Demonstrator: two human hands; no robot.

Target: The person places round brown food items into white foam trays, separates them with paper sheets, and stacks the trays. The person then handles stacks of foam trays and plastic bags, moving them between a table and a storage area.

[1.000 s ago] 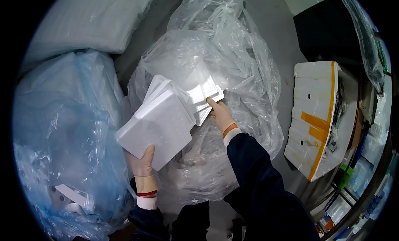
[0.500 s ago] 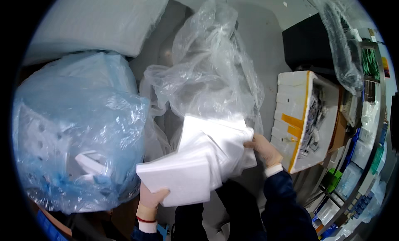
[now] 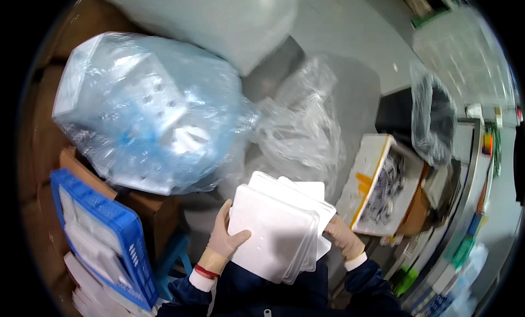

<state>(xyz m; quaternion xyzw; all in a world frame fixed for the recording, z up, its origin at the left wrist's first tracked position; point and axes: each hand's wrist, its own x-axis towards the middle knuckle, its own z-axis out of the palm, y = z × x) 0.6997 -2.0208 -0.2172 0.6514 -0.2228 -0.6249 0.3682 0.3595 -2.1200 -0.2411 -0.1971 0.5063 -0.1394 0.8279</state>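
A loosely fanned stack of white, foam-like sheets (image 3: 273, 229), square with rounded corners, is held between my hands in front of my body. My left hand (image 3: 224, 240), in a pale glove, grips the left edge, its thumb over the top sheet and its fingers behind. On the other side my right hand (image 3: 343, 239), also gloved, closes on the right edge of the lower sheets; its fingertips are partly hidden. Just beyond the stack lies a crumpled clear plastic bag (image 3: 301, 131).
A large blue-tinted bag (image 3: 213, 109) of white foam pieces stands at the left. Nearer are a blue crate (image 3: 101, 218), a cardboard box (image 3: 158, 213) and a blue stool (image 3: 172, 259). A white foam box (image 3: 358, 180) and a cluttered shelf (image 3: 465, 180) stand at the right.
The view has swung left, showing the blue crate and stool. The sheets, earlier widely fanned, are gathered into a neater stack and drawn nearer to me. Both hands still grip them.
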